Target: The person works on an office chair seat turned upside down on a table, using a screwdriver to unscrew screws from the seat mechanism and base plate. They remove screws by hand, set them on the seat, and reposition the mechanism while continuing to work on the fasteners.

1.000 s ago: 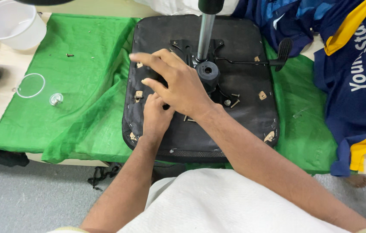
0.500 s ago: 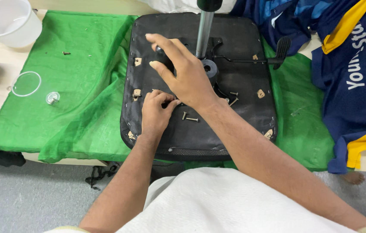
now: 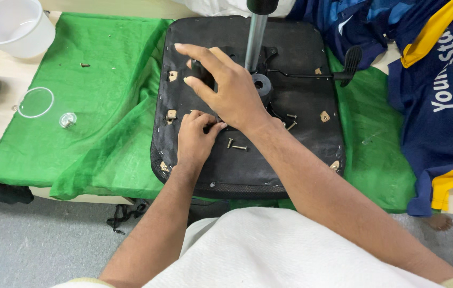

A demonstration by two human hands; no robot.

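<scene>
Your right hand point(image 3: 226, 88) has slid from the hub at the seat's middle toward the seat base's point(image 3: 301, 154) far left corner, fingers spread wider. Your left hand point(image 3: 195, 137) has curled its fingers tighter just beneath it, uncovering loose bolts point(image 3: 237, 145) toward the near edge.

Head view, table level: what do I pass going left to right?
White plastic cup → clear round lid → small metal cap → green cloth → left hand → loose bolts → black lever handle → navy jersey.
</scene>
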